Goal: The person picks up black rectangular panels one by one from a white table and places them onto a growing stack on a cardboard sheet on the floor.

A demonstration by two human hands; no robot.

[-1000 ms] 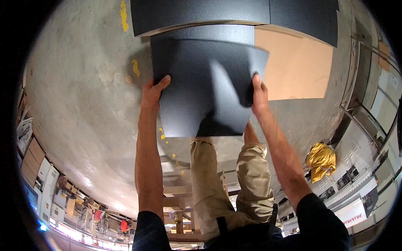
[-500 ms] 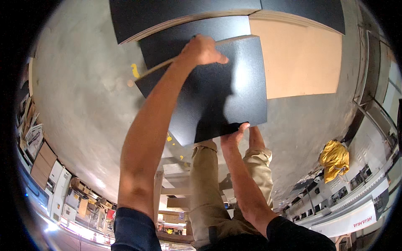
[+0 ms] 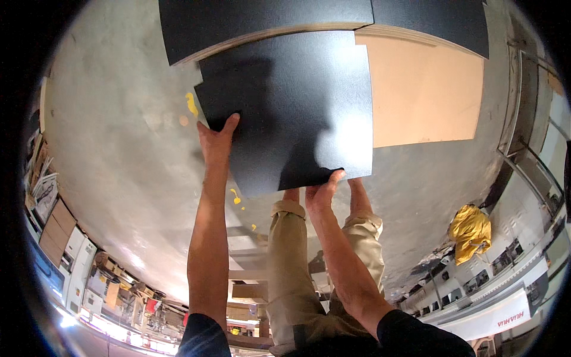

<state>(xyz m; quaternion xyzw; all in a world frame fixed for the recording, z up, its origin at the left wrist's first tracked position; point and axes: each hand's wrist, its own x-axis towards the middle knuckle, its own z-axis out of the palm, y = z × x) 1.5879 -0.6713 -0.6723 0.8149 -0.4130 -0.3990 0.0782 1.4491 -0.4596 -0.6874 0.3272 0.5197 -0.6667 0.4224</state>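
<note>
- While the left hand (image 3: 217, 140) clamps the black panel (image 3: 291, 119) by its side, the right hand (image 3: 323, 193) clamps its near edge.
- Equal support probably prevents slipping.

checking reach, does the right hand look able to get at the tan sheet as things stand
Probably, if it lets go first: the right hand holds the near edge of the black panel. Otherwise the way looks free, with the tan sheet mostly uncovered to the right.
</note>
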